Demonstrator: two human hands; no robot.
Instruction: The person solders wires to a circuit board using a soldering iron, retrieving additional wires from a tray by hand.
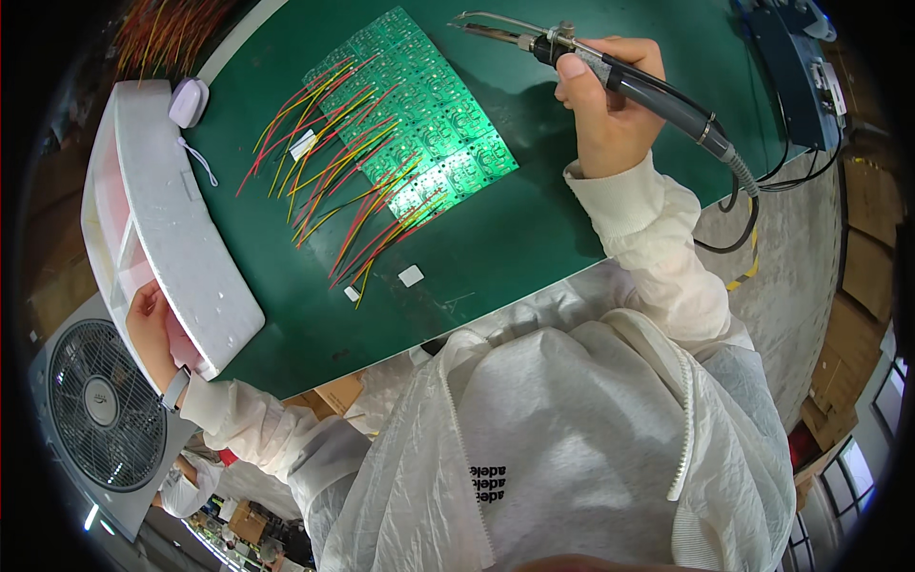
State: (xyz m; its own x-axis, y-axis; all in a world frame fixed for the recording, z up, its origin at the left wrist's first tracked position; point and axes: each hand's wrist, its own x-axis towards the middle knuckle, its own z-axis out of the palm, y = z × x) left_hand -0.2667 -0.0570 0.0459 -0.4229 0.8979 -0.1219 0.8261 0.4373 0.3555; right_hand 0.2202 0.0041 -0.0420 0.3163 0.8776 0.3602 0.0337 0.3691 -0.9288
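Right hand [610, 100] grips soldering iron [572, 52], lifted off green board panel [419, 124]. Left hand [152, 329] clasps white foam tray [172, 229]. Many red and yellow wires [343, 162] look already attached; joints too small to confirm.

Bare green mat [534, 229] lies open right of the circuit boards [429, 124]; wires [343, 172] and foam tray [181, 238] crowd the left.

left hand [152, 324]: grip closed, low | right hand [610, 100]: grip closed, raised

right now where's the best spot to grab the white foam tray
Grip the white foam tray on its long free edge over the green table, coming from the right. The left hand already holds the near end, and the tray is long and tilted, so a mid-edge hold likely steadies it.
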